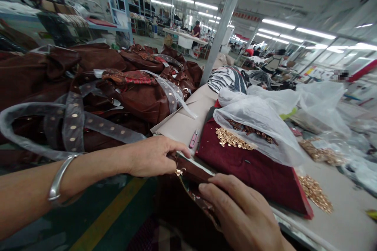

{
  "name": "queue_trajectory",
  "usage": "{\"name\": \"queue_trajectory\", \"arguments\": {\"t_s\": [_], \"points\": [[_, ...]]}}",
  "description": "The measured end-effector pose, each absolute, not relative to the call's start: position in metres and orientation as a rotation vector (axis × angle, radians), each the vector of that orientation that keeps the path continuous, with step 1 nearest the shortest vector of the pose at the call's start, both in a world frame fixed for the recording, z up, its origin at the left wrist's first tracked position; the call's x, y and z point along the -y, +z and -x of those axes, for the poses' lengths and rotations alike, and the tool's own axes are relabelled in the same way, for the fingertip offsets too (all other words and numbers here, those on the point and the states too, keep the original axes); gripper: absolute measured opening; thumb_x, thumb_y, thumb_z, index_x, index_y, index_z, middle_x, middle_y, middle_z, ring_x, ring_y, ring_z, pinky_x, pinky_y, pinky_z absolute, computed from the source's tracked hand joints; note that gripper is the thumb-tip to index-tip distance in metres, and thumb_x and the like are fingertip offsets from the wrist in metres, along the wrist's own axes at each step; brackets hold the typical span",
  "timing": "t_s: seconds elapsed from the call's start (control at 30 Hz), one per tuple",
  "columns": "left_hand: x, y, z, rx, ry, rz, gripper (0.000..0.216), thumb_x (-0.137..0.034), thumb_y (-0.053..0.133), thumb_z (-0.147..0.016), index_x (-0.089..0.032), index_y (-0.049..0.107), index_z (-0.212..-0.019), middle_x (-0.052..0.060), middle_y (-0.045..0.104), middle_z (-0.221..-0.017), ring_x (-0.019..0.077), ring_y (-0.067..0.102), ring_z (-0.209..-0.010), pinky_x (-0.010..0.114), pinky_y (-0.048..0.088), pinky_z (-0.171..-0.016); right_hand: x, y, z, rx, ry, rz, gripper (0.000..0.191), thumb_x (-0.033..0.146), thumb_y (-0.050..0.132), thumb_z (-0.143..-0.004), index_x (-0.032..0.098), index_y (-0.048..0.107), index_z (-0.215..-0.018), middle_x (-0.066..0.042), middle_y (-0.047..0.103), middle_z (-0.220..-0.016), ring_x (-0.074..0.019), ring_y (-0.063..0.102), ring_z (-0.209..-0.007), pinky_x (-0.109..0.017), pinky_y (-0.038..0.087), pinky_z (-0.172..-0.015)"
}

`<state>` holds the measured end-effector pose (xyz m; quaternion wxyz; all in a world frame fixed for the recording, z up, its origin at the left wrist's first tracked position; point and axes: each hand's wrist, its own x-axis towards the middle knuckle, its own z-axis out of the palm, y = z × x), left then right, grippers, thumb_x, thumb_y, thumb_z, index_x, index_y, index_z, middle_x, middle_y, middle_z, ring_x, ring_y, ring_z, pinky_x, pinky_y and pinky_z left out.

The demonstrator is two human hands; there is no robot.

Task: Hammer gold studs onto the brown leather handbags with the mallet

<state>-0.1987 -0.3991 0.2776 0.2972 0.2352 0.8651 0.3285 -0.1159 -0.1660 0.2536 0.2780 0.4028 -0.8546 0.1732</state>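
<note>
A dark brown handbag (193, 170) hangs at the table's near edge, its zipped mouth partly open. My left hand (154, 155) pinches the bag's rim at the left end, right beside a gold zip pull (179, 171). Across the other end of the rim lies my right hand (243, 210), fingers bent over the edge and thumb along the opening; its fingertips are partly hidden. Patterned lining shows inside the mouth. Just beyond my left fingertips, a pink-handled thread snipper (193, 140) rests on the table.
A maroon cloth pad (250, 168) bears gold eyelets (231, 139) and a clear plastic bag (259, 121). More gold pieces (315, 194) lie rightward. Brown bags with plastic-wrapped straps (75, 121) are heaped at left. A metal post (225, 23) stands beyond the table (203, 100); people work farther back.
</note>
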Motion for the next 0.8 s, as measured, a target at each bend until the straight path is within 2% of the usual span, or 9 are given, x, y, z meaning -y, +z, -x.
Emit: {"name": "queue_trajectory", "arguments": {"t_s": [0.07,0.17,0.37,0.57,0.8], "points": [[0.4,0.277,0.199,-2.276,0.924,-0.614,0.049,-0.022,0.052,-0.074,-0.028,0.064,-0.121,-0.005,0.062,-0.074,0.0155,0.056,-0.067,0.023,0.035,-0.056,0.163,0.25,0.117,2.288,0.5,-1.089,0.019,0.021,0.049,-0.104,0.015,0.068,-0.103,-0.006,0.071,-0.09,-0.0135,0.067,-0.075,-0.021,0.054,-0.064],[0.399,0.275,0.2,-2.276,0.954,-0.642,0.041,-0.03,0.052,-0.08,-0.024,0.062,-0.119,-0.005,0.055,-0.068,0.0151,0.051,-0.064,0.024,0.033,-0.055,0.164,0.247,0.116,2.335,0.515,-1.102,0.017,0.02,0.051,-0.103,0.016,0.067,-0.107,-0.005,0.071,-0.092,-0.0148,0.068,-0.074,-0.022,0.054,-0.062],[0.398,0.269,0.198,-2.306,0.911,-0.624,0.048,-0.024,0.059,-0.072,-0.026,0.059,-0.121,-0.008,0.05,-0.067,0.0127,0.048,-0.061,0.024,0.032,-0.053,0.17,0.248,0.116,2.349,0.506,-1.1,0.024,0.022,0.042,-0.107,0.018,0.066,-0.104,-0.004,0.071,-0.088,-0.0139,0.069,-0.072,-0.022,0.053,-0.061],[0.395,0.27,0.195,-2.229,1.0,-0.565,0.038,-0.024,0.058,-0.075,-0.026,0.063,-0.112,-0.007,0.062,-0.072,0.0117,0.05,-0.059,0.022,0.033,-0.052,0.171,0.248,0.119,2.411,0.495,-1.117,0.03,0.024,0.038,-0.108,0.019,0.067,-0.104,-0.004,0.07,-0.089,-0.0136,0.067,-0.071,-0.022,0.052,-0.062],[0.395,0.269,0.196,-2.281,0.946,-0.553,0.038,-0.024,0.058,-0.07,-0.024,0.065,-0.107,-0.005,0.062,-0.069,0.0133,0.051,-0.06,0.022,0.031,-0.052,0.164,0.238,0.119,2.448,0.436,-1.112,0.036,0.02,0.033,-0.107,0.017,0.068,-0.099,-0.006,0.07,-0.087,-0.0142,0.065,-0.067,-0.023,0.051,-0.057]]}}
